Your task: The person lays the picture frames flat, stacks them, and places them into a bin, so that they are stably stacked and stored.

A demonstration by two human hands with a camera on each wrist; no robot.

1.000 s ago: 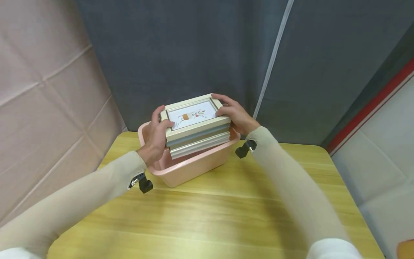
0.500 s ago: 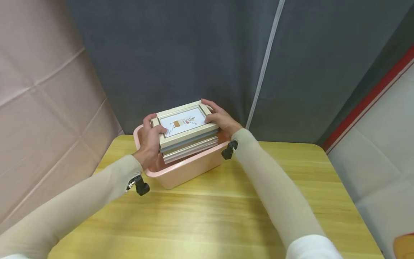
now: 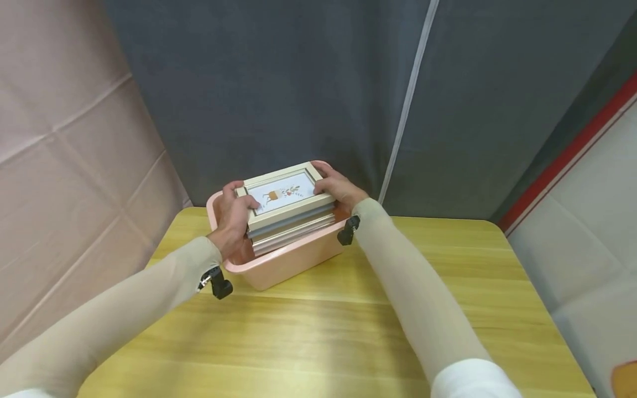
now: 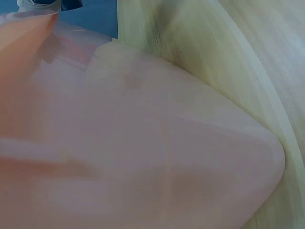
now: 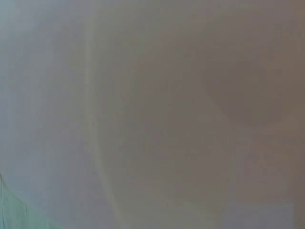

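Note:
Both hands grip a stack of picture frames (image 3: 291, 217) by its two short ends. The left hand (image 3: 233, 217) has its thumb over the near-left corner of the top picture frame (image 3: 278, 193), which is cream and shows a deer with leaves. At the other end, the right hand (image 3: 339, 187) lays its thumb on the border and a finger along the far corner. Blue-grey and silvery edges show beneath the top one. The stack sits partly inside a pink plastic basin (image 3: 293, 262); its underside is hidden. In the left wrist view the basin's wall (image 4: 181, 143) fills most of the picture; the right wrist view is blurred.
The basin stands at the back left of a wooden table (image 3: 318, 337). Behind it hangs a dark grey curtain (image 3: 273, 83). A pale quilted panel (image 3: 74, 182) rises on the left, and an orange object (image 3: 625, 380) shows at the lower right.
Both hands have lowered the stack of picture frames deeper into the pink basin. The right hand and forearm have shifted left and down in view; the camera has turned slightly.

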